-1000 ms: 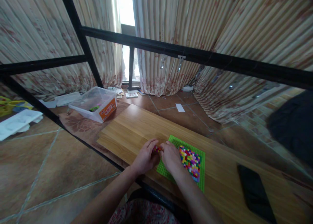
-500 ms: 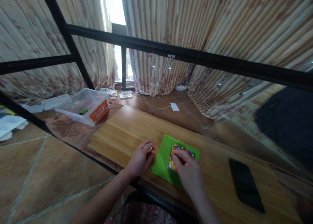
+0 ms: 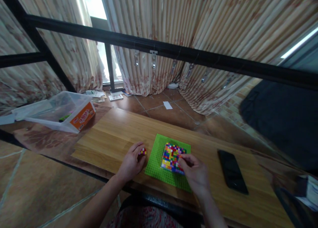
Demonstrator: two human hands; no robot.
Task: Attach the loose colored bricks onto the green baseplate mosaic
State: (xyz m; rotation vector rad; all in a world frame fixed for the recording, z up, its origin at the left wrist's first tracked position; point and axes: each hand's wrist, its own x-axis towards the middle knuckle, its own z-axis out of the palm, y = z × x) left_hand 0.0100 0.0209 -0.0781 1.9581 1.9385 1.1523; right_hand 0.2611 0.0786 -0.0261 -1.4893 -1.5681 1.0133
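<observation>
A green studded baseplate (image 3: 154, 161) lies on the wooden table. On it sits a square block of many-coloured small bricks (image 3: 171, 155). My right hand (image 3: 196, 173) is over the right side of this block, thumb and index finger pinched together. Something orange shows at the fingertips, but I cannot tell whether it is held or part of the block. Left of the baseplate, my left hand (image 3: 131, 161) rests on the table with fingers curled around a small cluster of loose coloured bricks (image 3: 143, 151). The fingers partly hide the cluster.
A black phone (image 3: 232, 171) lies on the table (image 3: 119, 128) to the right. Beyond the table's left end stands a clear plastic bin (image 3: 59, 112) with an orange label. A black metal rail (image 3: 139, 44) crosses in front of the curtains. Papers (image 3: 115, 96) lie on the floor.
The view has turned to the right. My right hand has shifted from the left part of the brick block to its right side, uncovering more of it. My left hand keeps its place beside the baseplate.
</observation>
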